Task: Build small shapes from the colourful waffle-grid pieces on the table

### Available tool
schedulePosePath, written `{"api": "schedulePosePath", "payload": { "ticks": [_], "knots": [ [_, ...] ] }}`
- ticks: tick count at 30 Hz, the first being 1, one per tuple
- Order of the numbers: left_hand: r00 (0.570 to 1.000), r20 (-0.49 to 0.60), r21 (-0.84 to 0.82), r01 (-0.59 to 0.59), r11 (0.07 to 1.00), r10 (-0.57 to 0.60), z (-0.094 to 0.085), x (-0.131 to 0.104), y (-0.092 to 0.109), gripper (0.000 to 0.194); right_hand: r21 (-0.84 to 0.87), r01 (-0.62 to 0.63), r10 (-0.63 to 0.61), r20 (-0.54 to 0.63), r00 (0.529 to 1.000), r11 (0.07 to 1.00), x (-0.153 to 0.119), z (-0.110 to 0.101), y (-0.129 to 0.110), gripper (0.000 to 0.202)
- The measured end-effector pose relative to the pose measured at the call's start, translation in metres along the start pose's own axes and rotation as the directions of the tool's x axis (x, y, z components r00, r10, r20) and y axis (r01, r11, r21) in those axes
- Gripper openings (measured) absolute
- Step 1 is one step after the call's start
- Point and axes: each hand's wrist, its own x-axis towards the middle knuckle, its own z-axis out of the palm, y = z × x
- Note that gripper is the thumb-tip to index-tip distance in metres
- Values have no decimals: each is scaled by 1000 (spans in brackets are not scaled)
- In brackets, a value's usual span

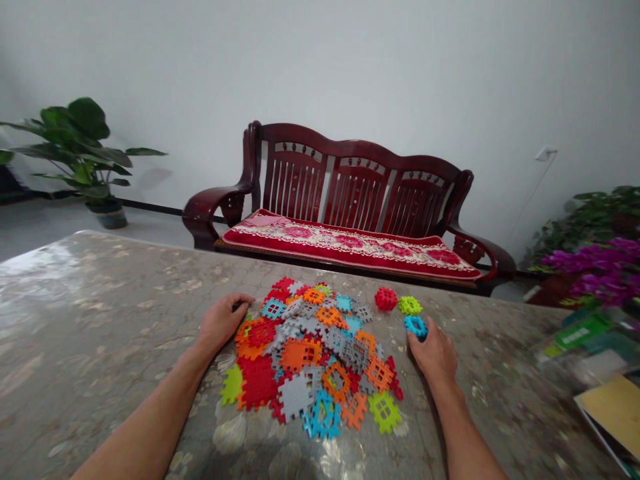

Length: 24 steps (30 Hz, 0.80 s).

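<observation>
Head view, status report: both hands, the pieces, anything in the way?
Right hand at blue block, grip unclear. Left hand beside the pile's left edge. Piece pile between hands. Red block and green block close beyond blue.

Blue block [415, 326] at right grip [437, 353]; red block [385, 299] and lime block [410, 305] beyond it; toothed pieces [300, 353] to its left, red, orange, grey, blue, lime; worktop [135, 320] beneath, grey-brown floral.

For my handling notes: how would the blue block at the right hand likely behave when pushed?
The blue block is probably light, given its openings. Its plastic-looking sides suggest it is stiff. Its bumpy outline may hinder smooth rolling.
</observation>
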Motion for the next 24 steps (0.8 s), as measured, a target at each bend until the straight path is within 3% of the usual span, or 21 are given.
{"api": "schedulePosePath", "payload": {
  "ticks": [5, 8, 12, 15, 18, 24],
  "knots": [
    [1000, -4, -2, 7, 1000, -7, 1, -1, 1, 33, 28, 14, -12, -44, 999, 1000, -1, 5, 4, 69],
    [1000, -8, -9, -5, 1000, 5, 2, -1, 0, 34, 78, 52, -40, -148, 988, 996, -2, 9, 8, 66],
    [1000, 9, 3, -6, 1000, 6, 1, 0, 1, 34, 192, 218, -151, -313, 938, 957, -5, 12, 8, 51],
    [1000, 13, 14, 2, 1000, -2, 1, -1, 3, 34, 249, 324, -224, -360, 906, 913, -11, 11, -1, 44],
    [1000, 7, 18, -3, 1000, 3, 1, -1, 3, 34, 320, 403, -290, -347, 892, 858, -19, 9, -18, 41],
    [1000, 2, 8, -8, 1000, 8, 2, -1, 2, 33, 523, 432, -432, -131, 892, 735, -35, 0, -63, 34]
  ]
}}
